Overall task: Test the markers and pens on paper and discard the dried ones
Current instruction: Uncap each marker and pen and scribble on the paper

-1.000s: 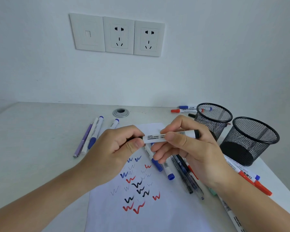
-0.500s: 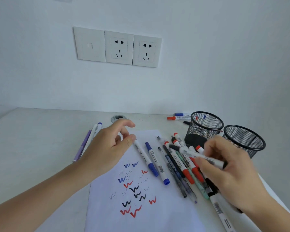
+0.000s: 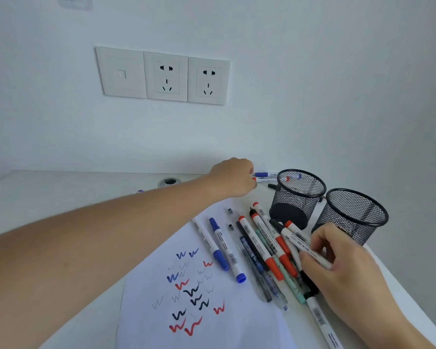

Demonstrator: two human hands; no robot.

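Paper (image 3: 237, 321) lies on the white desk (image 3: 61, 205) in front of the person, marked with small zigzag test strokes (image 3: 191, 293) in blue, red, black and faint grey. Along its right edge sits a loose pile of pens and markers (image 3: 259, 248), most of them lying slantwise, several with red caps. Two blue-capped markers (image 3: 224, 250) lie side by side just left of the pile, on the sheet.

The right hand (image 3: 337, 268) rests at the right end of the pile. Its thumb and bent fingers pinch a white marker with a black tip (image 3: 301, 244), which points up and to the left above the other pens.

The left hand (image 3: 233, 177) is stretched far across the desk to its back edge, the forearm passing over the top left corner of the sheet. Its fingers bend down at the red-capped end of a marker (image 3: 266, 179) lying there, with a blue-capped marker (image 3: 264, 174) just behind it. The back of the hand hides the fingertips, so I cannot tell whether they grip the marker or only touch it.

Two black mesh cups (image 3: 297, 197) (image 3: 353, 217) stand upright beside each other at the right, just behind the pile. A round cable hole (image 3: 170, 182) sits in the desk near the wall, and a row of wall sockets (image 3: 166, 76) is mounted above.
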